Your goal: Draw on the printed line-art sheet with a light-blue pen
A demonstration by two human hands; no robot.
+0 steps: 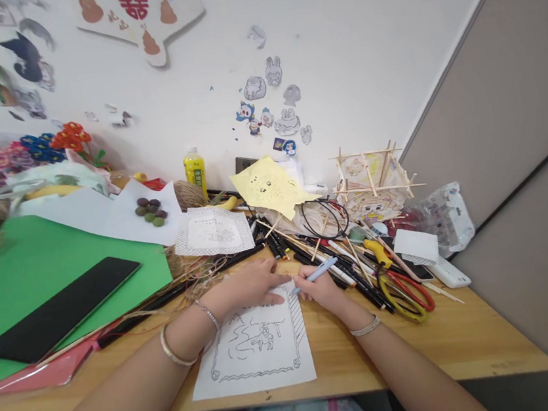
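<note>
A white sheet with a line drawing [256,356] lies on the wooden desk [467,335] in front of me. My left hand [250,284] rests flat on the sheet's top edge, fingers stretched out, holding it down. My right hand [321,290] is closed round a light blue pen [317,273], whose tip touches the sheet's upper right border. Both wrists wear bracelets.
Several markers [329,258] and wooden sticks lie scattered behind my hands, with yellow-and-red scissors [405,289] at the right. A green sheet [39,272] bearing a black tablet [63,309] covers the left. A stick-frame lantern [373,181], a yellow bottle [194,168] and a yellow paper [269,186] stand by the wall.
</note>
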